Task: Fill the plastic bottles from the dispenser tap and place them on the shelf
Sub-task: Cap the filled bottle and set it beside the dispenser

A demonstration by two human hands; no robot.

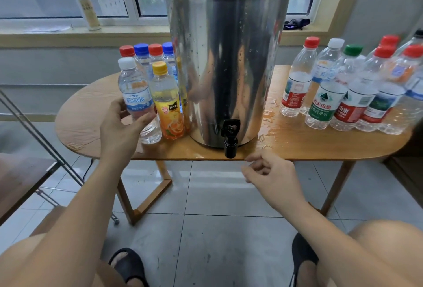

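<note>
Left hand wraps white-capped bottle, full, capped, left of steel dispenser. Right hand loose, empty, below tap. Seven filled left; empties right remain; no shelf visible.

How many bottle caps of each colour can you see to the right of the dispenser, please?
Red caps: 4
White cap: 1
Green cap: 1
Black cap, cut by the frame edge: 1
Total: 7
</note>
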